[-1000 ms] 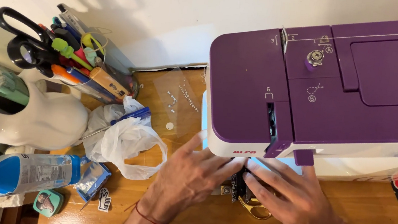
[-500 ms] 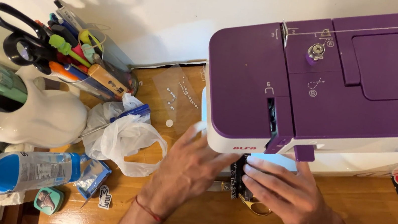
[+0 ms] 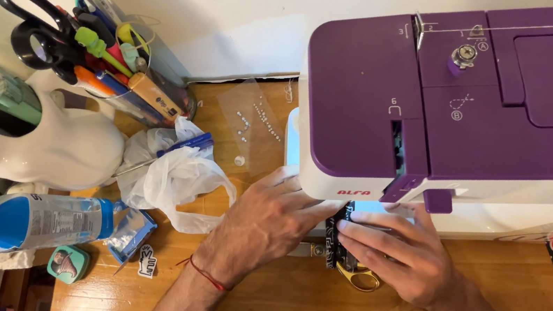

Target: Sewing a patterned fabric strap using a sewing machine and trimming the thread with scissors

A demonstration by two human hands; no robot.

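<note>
Bottle (image 3: 29,222) is lying at the far left edge, beside the white figurine (image 3: 46,141) and the pen cup (image 3: 111,72); a plastic bag (image 3: 175,178) is slumping next to them. None of these are touching my work.

Left hand (image 3: 267,221) is pressing flat, fingers spread narrow, palm down on the desk (image 3: 287,297) just beside the machine (image 3: 451,107), fingertips running under its head. It is holding nothing, only pinning.

Black patterned strip (image 3: 339,237) is sitting between my hands, under the needle area, which the head is hiding.

Right hand (image 3: 405,252) is lying flat too, fingers together, pressing the strip down. Gold scissors (image 3: 360,278) are peeking out beneath it.

Judgement: feeding well is requiring even pressure from both palms, strip kept straight, fingertips staying clear of the needle.
</note>
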